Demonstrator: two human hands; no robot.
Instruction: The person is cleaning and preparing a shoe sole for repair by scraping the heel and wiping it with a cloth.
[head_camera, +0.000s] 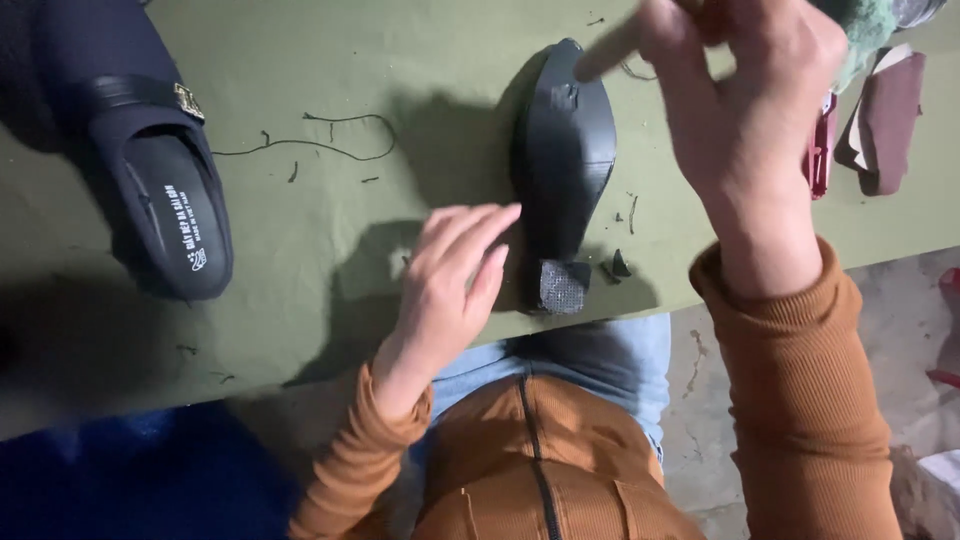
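Lying sole-up on the green table (330, 60), a black heeled shoe (563, 170) points away from the person. Left hand (450, 275), fingers open, rests beside its heel; right hand (745, 100) hovers above, fingers closed on a blurred stick (610, 55). Another dark shoe (165, 190) sits far left.

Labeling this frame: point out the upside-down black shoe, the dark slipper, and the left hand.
upside-down black shoe (565, 150), head view, on its sole
dark slipper (170, 215), head view, on the insole
left hand (450, 275), head view, back of the hand
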